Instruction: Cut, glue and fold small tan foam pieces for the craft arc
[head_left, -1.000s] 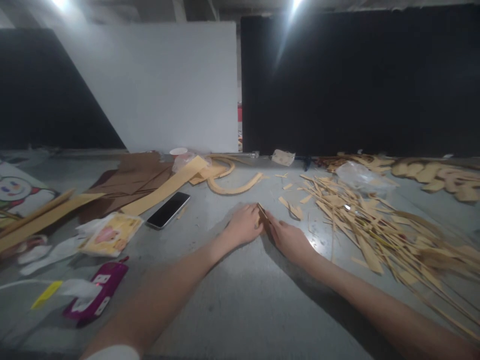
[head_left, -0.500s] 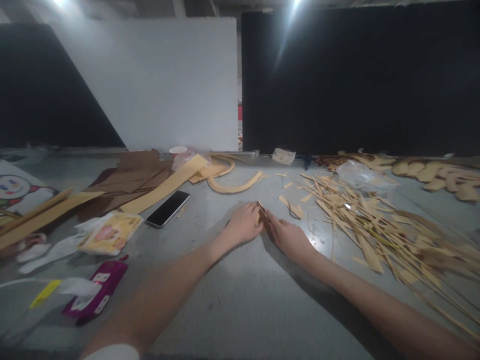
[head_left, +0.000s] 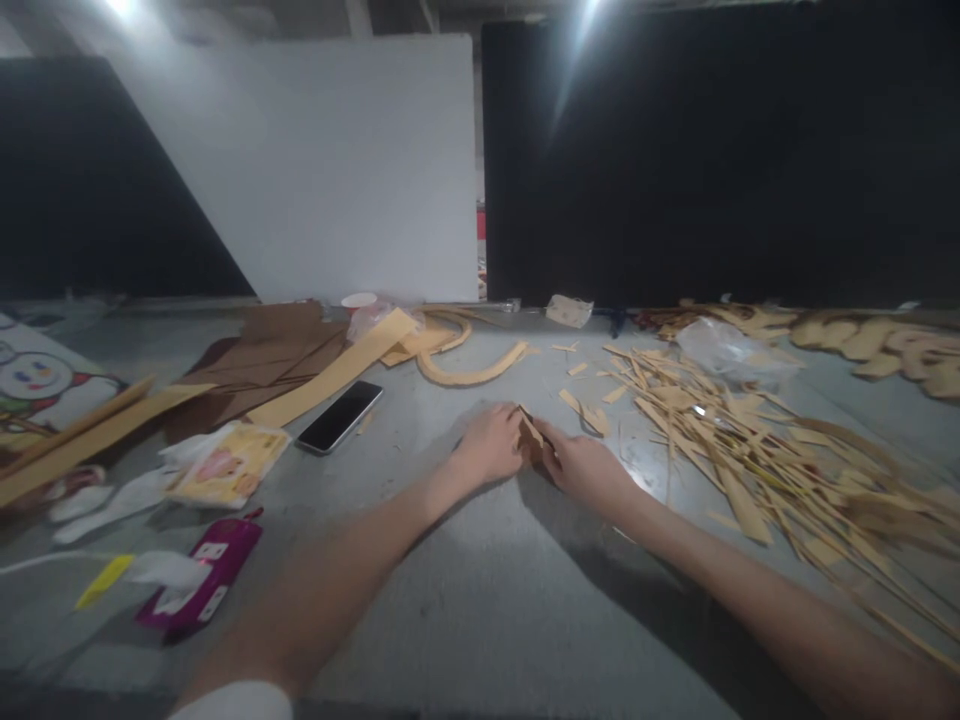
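Observation:
My left hand (head_left: 491, 445) and my right hand (head_left: 589, 465) meet at the middle of the grey table (head_left: 480, 600). Both are closed round a small thin wooden piece (head_left: 531, 430) that stands tilted between their fingertips. A black phone (head_left: 340, 416) lies face up to the left of my left hand. To the right of my right hand spreads a heap of thin wooden strips and offcuts (head_left: 750, 440).
Brown cardboard sheets (head_left: 262, 360), a long tan strip (head_left: 334, 375) and curved wooden arcs (head_left: 472, 370) lie at the back left. A yellow packet (head_left: 225, 465) and a magenta pouch (head_left: 199, 590) sit near left. Wooden cut-outs (head_left: 885, 350) and a clear bag (head_left: 724, 350) lie far right.
Both hands stay joined on the small wooden piece; they have shifted slightly right and the piece looks a little more tilted. The view moved a bit.

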